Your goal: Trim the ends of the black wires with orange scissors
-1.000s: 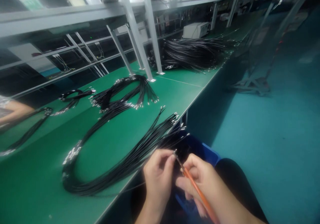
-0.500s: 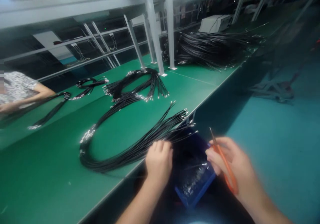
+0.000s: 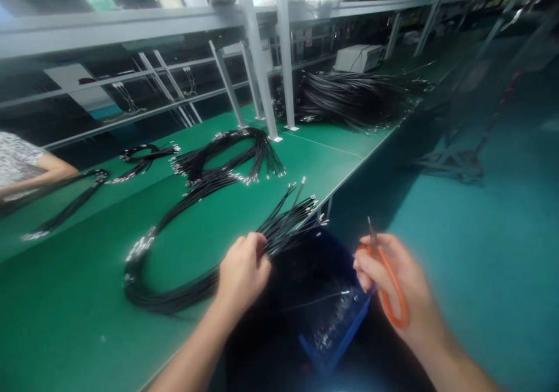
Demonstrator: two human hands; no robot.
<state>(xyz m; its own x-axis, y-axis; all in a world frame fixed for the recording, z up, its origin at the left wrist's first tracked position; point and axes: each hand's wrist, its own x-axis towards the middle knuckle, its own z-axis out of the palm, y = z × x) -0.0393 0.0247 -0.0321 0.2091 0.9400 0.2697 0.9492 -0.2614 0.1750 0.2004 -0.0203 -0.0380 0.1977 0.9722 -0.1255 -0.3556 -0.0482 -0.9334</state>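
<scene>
A bundle of black cables [image 3: 170, 296] with pale end pieces curves across the green table and reaches past its front edge. My left hand [image 3: 244, 267] is closed on cables in this bundle, near their loose ends; its fingertips are partly hidden. At the right, away from the table, my right hand [image 3: 402, 281] is closed round orange-handled scissors [image 3: 399, 307], their metal tip pointing up. Between and below my hands is a blue bin [image 3: 343, 348] with small clear or silvery pieces inside. One thin strand crosses above those pieces.
Further cable bundles [image 3: 257, 141] lie behind, with a large black cable pile [image 3: 349, 98] farther back. Metal posts [image 3: 286, 54] rise from the table [image 3: 78, 304] to a shelf [image 3: 122, 28]. A co-worker's arm [image 3: 59, 173] rests at the left.
My left hand has moved left and slightly up along the cables. The right hand still holds the scissors, slightly shifted. The camera view has also shifted a little.
</scene>
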